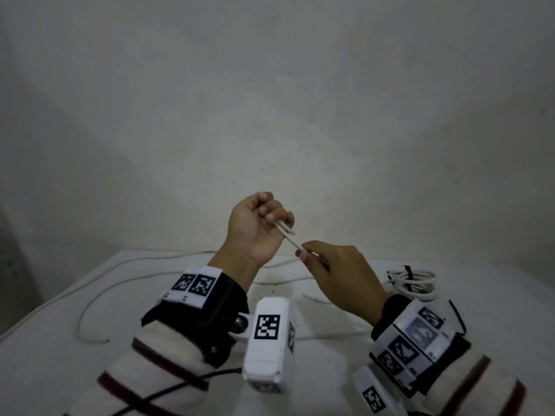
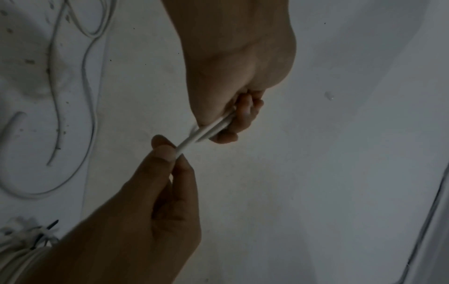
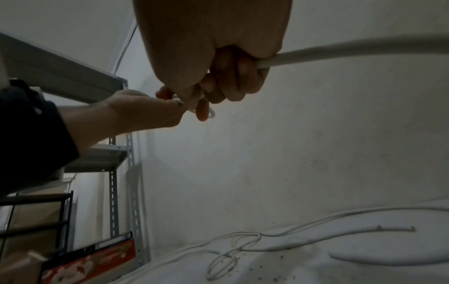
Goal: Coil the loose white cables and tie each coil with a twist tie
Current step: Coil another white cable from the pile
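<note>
My left hand [image 1: 267,213] is raised above the table, palm toward me, fingers curled round a white cable [image 1: 289,235]. Two strands stick out of the fist in the left wrist view, white cable [image 2: 206,132]. My right hand [image 1: 304,250] pinches one strand just below the left fist, between thumb [image 2: 165,151] and finger. In the right wrist view the cable [image 3: 340,50] runs out of the right hand [image 3: 218,84] to the right, and the left hand [image 3: 170,101] sits just beyond. The rest of the cable [image 1: 120,274] trails loose on the table.
A coiled white cable [image 1: 411,283] bound with a black tie [image 1: 407,270] lies at the right of the white table [image 1: 60,355]. More loose cable loops [image 3: 243,247] lie on it. A metal shelf rack [image 3: 116,153] stands left; a bare wall is behind.
</note>
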